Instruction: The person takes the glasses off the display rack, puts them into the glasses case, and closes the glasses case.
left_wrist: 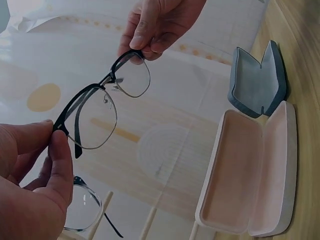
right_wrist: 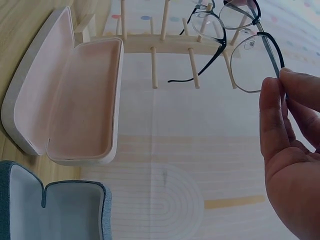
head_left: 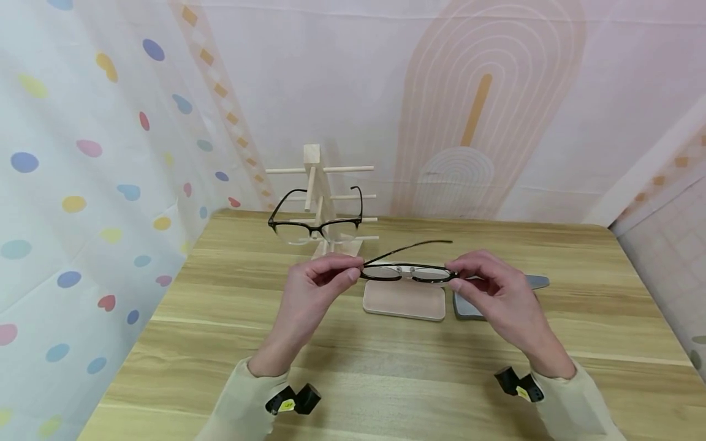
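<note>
Black-topped glasses with thin metal lower rims (head_left: 405, 267) are held up level between both hands in the head view. My left hand (head_left: 315, 288) pinches one front corner of the frame between thumb and fingers. The opposite corner is pinched by my right hand (head_left: 499, 297). One temple arm sticks out behind toward the right; the left wrist view shows the lenses (left_wrist: 92, 117) between the two hands. Behind my left hand, a second pair with black upper rims and clear lower rims (head_left: 315, 229) hangs on a wooden peg rack (head_left: 312, 154).
Beyond the held glasses lies an open case with pink lining (head_left: 404, 300). Beside it is an open blue-grey case (head_left: 469, 306), partly hidden by my right hand. In the right wrist view, both cases, pink-lined (right_wrist: 85, 100) and blue-grey (right_wrist: 75, 210), stand open. A patterned curtain (head_left: 353, 92) hangs behind the table (head_left: 220, 343).
</note>
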The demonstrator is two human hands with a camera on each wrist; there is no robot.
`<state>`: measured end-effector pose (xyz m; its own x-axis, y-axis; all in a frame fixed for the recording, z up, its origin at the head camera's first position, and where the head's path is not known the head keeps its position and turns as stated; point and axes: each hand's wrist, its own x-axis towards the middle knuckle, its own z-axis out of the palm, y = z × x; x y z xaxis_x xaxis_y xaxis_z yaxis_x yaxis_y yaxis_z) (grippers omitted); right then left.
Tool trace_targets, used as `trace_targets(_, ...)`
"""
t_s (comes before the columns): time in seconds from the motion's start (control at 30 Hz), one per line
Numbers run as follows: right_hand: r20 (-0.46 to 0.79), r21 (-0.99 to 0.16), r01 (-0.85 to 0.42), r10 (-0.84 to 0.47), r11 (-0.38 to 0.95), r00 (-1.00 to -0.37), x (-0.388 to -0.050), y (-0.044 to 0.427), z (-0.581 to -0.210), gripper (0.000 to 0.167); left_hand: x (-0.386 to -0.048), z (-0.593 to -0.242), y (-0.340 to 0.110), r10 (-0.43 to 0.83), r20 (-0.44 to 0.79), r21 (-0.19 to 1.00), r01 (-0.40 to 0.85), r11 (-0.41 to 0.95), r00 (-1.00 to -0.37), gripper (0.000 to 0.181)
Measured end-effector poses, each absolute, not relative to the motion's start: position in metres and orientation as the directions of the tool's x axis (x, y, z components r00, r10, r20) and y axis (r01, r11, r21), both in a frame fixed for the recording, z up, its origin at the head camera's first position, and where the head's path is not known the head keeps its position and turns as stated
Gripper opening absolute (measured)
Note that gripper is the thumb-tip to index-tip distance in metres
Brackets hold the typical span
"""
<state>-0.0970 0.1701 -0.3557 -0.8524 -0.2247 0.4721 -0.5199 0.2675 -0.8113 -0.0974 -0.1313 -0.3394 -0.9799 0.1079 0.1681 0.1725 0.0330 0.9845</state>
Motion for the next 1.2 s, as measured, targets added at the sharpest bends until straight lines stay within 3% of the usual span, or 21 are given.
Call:
trace_targets(0.27,0.444,-0.819,-0.491,-0.214,0.298,-0.87,-0.0966,0.168,-0.3533,0.029,-0.0979,-0.3376,-0.1357,0.163,0.186,0.978,0.198,0.062,-0.969,0.018)
trace_targets(0.53,0.368,-0.87,-0.413,-0.202,0.27,-0.908,-0.0973,0.1666,-0.3501,0.052,-0.0981,-0.3361,-0.1371,0.171,0.176,0.978,0.192,0.084,-0.97,0.018)
trace_targets(0.83,0.363,-0.848,-0.408,-0.191,0.338,-0.912,-0.0971,0.1654,-0.35,0.043,-0.0993,-0.3372,-0.1361,0.154,0.174,0.978,0.189,0.089,-0.973,0.018)
trace_targets(1.2,0.352,-0.883,-0.375,-0.131,0.281,-0.927,-0.0952,0.1636,-0.35,0.023,-0.102,-0.3416,-0.1352,0.145,0.156,0.983,0.168,0.073,-0.977,0.024)
